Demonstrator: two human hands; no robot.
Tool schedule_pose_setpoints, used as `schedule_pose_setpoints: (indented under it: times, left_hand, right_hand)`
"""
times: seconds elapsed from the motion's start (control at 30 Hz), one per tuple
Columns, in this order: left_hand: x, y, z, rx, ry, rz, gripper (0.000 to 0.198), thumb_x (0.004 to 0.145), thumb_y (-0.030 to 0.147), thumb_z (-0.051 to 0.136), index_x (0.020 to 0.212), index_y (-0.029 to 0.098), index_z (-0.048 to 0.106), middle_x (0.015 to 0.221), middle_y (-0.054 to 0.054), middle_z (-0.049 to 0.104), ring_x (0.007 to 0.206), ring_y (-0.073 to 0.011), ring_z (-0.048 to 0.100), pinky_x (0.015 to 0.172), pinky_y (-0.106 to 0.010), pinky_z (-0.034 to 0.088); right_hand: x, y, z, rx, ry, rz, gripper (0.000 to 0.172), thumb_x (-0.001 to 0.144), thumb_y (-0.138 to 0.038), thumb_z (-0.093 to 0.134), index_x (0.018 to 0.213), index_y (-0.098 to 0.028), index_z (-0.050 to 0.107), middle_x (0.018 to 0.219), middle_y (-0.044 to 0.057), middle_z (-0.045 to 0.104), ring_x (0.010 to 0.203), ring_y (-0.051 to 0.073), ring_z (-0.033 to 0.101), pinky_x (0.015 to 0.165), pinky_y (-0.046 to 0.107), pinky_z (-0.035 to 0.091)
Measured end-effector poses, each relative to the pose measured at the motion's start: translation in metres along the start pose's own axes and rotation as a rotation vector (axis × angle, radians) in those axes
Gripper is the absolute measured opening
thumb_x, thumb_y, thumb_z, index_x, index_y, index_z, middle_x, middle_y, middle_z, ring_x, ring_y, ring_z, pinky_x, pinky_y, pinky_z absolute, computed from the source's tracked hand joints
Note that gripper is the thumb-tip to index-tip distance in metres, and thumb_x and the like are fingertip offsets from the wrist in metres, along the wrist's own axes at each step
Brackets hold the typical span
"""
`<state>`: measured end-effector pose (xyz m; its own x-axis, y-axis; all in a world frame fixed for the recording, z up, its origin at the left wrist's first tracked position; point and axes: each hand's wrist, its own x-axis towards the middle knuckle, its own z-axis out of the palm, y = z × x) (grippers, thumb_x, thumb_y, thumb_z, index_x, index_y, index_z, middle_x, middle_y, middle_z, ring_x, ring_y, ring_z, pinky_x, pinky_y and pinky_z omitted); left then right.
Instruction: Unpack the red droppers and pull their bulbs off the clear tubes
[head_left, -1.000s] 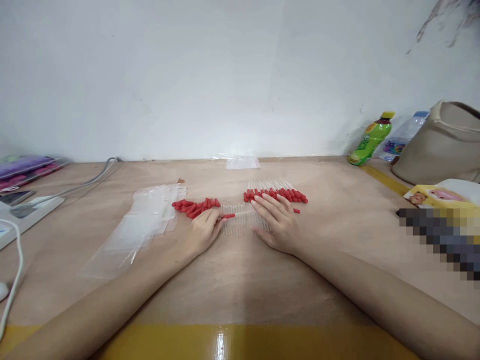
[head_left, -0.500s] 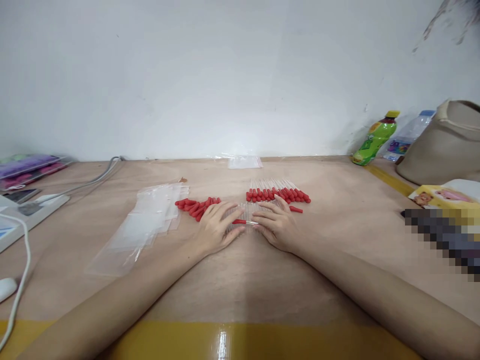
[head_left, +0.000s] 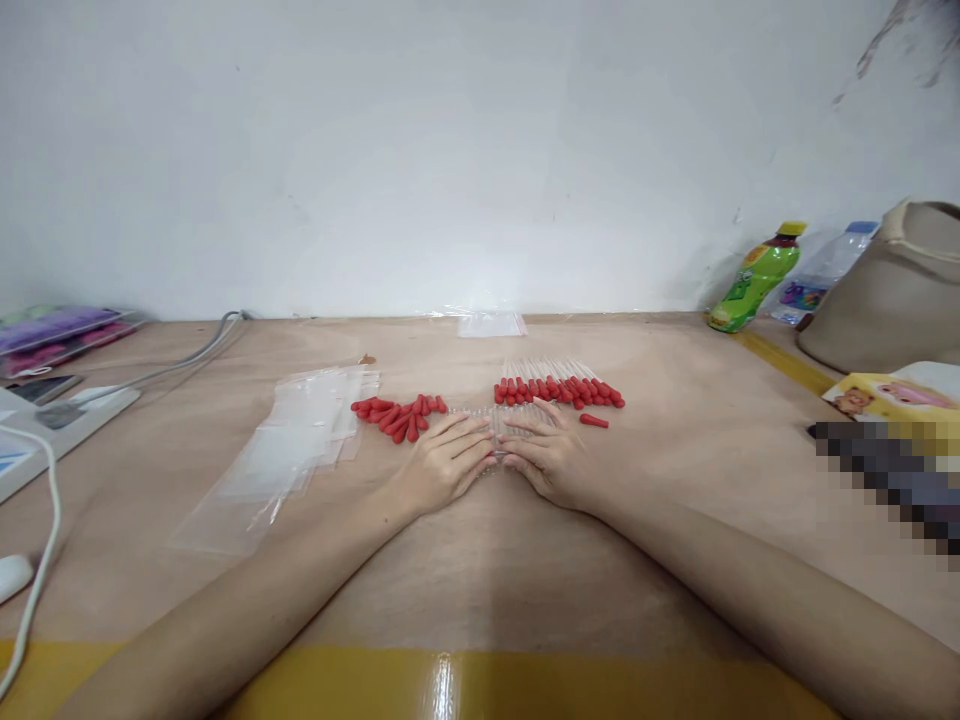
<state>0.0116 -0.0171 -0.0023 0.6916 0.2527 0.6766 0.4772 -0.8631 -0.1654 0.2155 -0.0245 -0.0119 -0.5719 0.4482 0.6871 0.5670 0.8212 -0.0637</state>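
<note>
My left hand (head_left: 448, 462) is closed, and a sliver of red rubber bulb (head_left: 491, 455) shows at its fingertips. Opposite it, my right hand (head_left: 551, 462) pinches a thin clear tube that is mostly hidden, its fingertips nearly touching those of the left. Under and behind the fingers lies a row of clear tubes (head_left: 491, 416). Loose red bulbs (head_left: 397, 412) lie in a pile just beyond my left hand. Past my right hand is a row of red-capped droppers (head_left: 559, 390), tubes pointing to the wall. One single red bulb (head_left: 594, 421) rests beside that hand.
Clear plastic bags (head_left: 300, 430) lie flat on the left, near a power strip (head_left: 105, 405) with cables. At the right stand a green bottle (head_left: 757, 280), a clear bottle (head_left: 832, 265) and a beige bag (head_left: 885, 300). Another small bag (head_left: 491, 325) lies by the wall.
My hands have drawn closer together. The red bulb and clear tube, visible between them before, are now almost covered by the fingers.
</note>
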Motion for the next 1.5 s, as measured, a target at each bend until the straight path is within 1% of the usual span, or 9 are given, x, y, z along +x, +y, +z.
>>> schedule_pose_setpoints:
  times: [0.17,0.73,0.83,0.97,1.07,1.17,1.27,1.37,1.5]
  left_hand:
    - [0.001,0.003,-0.003,-0.006,-0.062,0.007,0.016,0.084,0.02,0.049,0.096,0.017,0.06,0.102,-0.006,0.066,0.107,-0.0188,0.056,0.099,-0.041,0.041]
    - [-0.01,-0.005,-0.006,-0.056,-0.022,-0.003,0.013,0.083,0.017,0.052,0.093,0.015,0.06,0.096,-0.005,0.068,0.105,-0.019,0.057,0.096,-0.039,0.042]
    - [-0.015,-0.015,-0.013,-0.013,0.025,-0.119,0.014,0.083,0.018,0.052,0.092,0.018,0.062,0.094,-0.005,0.067,0.102,-0.0195,0.058,0.09,-0.038,0.045]
    - [-0.012,-0.041,-0.03,0.09,0.031,-0.475,0.019,0.085,0.028,0.048,0.088,0.02,0.065,0.085,-0.005,0.062,0.077,-0.0163,0.06,0.069,-0.031,0.049]
    - [-0.004,-0.069,-0.047,0.166,-0.065,-0.709,0.026,0.084,0.028,0.043,0.086,0.017,0.066,0.078,-0.006,0.057,0.075,-0.0172,0.058,0.067,-0.03,0.048]
    - [0.004,-0.094,-0.06,0.146,-0.317,-0.859,0.026,0.081,0.027,0.043,0.094,0.016,0.063,0.08,-0.006,0.061,0.076,-0.0182,0.059,0.069,-0.029,0.046]
    - [0.01,-0.108,-0.063,0.084,-0.48,-1.011,0.03,0.077,0.033,0.048,0.1,0.017,0.057,0.081,-0.004,0.065,0.072,-0.0178,0.06,0.062,-0.026,0.045]
    - [0.012,-0.115,-0.055,0.106,-0.578,-1.065,0.031,0.074,0.035,0.05,0.098,0.017,0.056,0.08,-0.004,0.067,0.071,-0.0187,0.061,0.06,-0.026,0.044]
    - [0.008,-0.121,-0.039,0.142,-0.629,-1.018,0.023,0.07,0.036,0.053,0.083,0.018,0.06,0.08,-0.006,0.067,0.078,-0.0214,0.061,0.065,-0.027,0.044]
  right_hand:
    - [-0.004,0.0,0.004,0.063,0.032,-0.039,0.019,0.087,-0.019,0.045,0.085,-0.02,0.063,0.085,0.001,0.07,0.093,0.013,0.062,0.102,0.039,0.032]
    - [-0.017,0.015,0.004,0.088,0.168,-0.145,0.02,0.083,-0.013,0.048,0.099,-0.019,0.06,0.095,0.004,0.068,0.101,0.016,0.059,0.1,0.041,0.037]
    - [-0.02,0.026,-0.008,0.044,0.216,-0.023,0.018,0.083,-0.016,0.05,0.095,-0.019,0.062,0.092,0.004,0.068,0.094,0.017,0.061,0.09,0.038,0.043]
    - [-0.02,0.035,-0.017,-0.123,0.178,0.18,0.017,0.083,-0.025,0.053,0.094,-0.022,0.066,0.069,0.002,0.066,0.068,0.015,0.056,0.069,0.031,0.04]
    - [-0.017,0.032,-0.015,-0.214,0.13,0.266,0.021,0.084,-0.023,0.049,0.098,-0.02,0.065,0.066,0.002,0.064,0.065,0.014,0.052,0.068,0.031,0.034]
    - [-0.014,0.027,-0.012,-0.232,0.1,0.314,0.024,0.083,-0.019,0.046,0.101,-0.016,0.061,0.073,0.003,0.065,0.069,0.015,0.052,0.071,0.031,0.031]
    - [-0.013,0.023,-0.012,-0.233,0.112,0.354,0.017,0.08,-0.018,0.048,0.09,-0.015,0.061,0.071,0.002,0.065,0.066,0.015,0.052,0.072,0.031,0.029]
    - [-0.011,0.021,-0.012,-0.239,0.129,0.351,0.012,0.078,-0.017,0.048,0.079,-0.017,0.06,0.067,0.0,0.064,0.065,0.014,0.052,0.071,0.031,0.027]
    - [-0.007,0.015,-0.008,-0.253,0.144,0.303,0.012,0.077,-0.014,0.049,0.079,-0.018,0.06,0.07,-0.001,0.065,0.067,0.013,0.053,0.073,0.031,0.026]
